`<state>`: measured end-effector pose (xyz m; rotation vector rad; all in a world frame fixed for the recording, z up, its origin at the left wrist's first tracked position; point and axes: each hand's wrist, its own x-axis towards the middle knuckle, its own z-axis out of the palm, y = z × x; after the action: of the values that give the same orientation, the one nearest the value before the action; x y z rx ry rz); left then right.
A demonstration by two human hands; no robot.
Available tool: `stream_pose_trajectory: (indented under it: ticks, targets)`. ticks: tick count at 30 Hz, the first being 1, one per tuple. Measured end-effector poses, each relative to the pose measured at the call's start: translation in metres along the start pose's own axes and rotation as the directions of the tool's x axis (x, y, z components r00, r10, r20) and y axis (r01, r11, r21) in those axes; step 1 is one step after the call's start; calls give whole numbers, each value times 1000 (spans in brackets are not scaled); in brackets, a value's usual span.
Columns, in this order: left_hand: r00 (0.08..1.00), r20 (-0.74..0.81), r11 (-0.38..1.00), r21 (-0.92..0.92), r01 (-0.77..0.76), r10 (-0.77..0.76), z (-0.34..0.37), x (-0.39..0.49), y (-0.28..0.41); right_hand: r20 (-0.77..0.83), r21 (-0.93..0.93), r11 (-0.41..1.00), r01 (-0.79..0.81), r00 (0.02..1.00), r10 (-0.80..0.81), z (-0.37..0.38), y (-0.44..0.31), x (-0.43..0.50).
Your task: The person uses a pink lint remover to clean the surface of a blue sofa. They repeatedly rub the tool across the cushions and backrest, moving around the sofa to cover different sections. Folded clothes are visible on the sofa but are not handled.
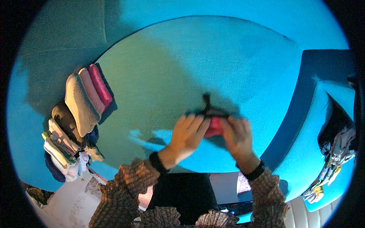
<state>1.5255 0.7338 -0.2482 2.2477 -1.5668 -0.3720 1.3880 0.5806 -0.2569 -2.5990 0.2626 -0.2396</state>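
Observation:
In front of me, on the turquoise sofa seat [239,65], lies a small pink-red and black cloth item [213,126]. A dark strap or tie [206,99] sticks out from its far edge. My left hand [186,135] grips the left side of the item, and my right hand [239,136] has hold of the right side. Both hands are palm down and blurred, with the fingers bent over the cloth. Most of the item is covered by the fingers, so its exact kind cannot be told.
Folded grey cloth [81,105], pale pink cloth [91,91] and bright pink cloth [100,87] lean together at the left. Folded light clothes [61,154] sit nearer me. A loose heap of clothes [339,151] lies at the right, beyond the dark blue sofa edge [293,122].

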Motion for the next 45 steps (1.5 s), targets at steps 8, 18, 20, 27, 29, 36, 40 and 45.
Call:
stream_pose_trajectory:
  ticks: [8,18,20,27,29,36,40,45]
  targets:
    - [997,-32,982,176,72,-68,-16,-24,-24,-78,-5,997,76,994,-76,21,-24,29]
    - [994,-44,992,74,104,-101,-20,-94,-46,25,14,999,35,999,-35,53,-91,-1]
    - [990,45,991,19,131,-132,-26,-138,-34,77,43,997,71,994,-75,61,-120,-25]
    - [989,-69,968,207,144,-132,-36,-162,-66,-50,16,998,67,997,-66,93,-148,1]
    - [982,-92,957,228,181,-164,-36,-145,-90,-44,-14,1000,3,999,-4,104,-150,18]
    - [999,36,999,50,8,-10,-31,-204,-80,13,59,998,-18,1000,17,116,-188,-57]
    - [993,102,998,-39,-54,58,-21,-266,-42,100,56,998,4,995,-10,117,-219,-129]
    - [980,63,981,24,-193,191,-9,-220,-27,62,-84,993,-82,994,88,96,-181,-132]
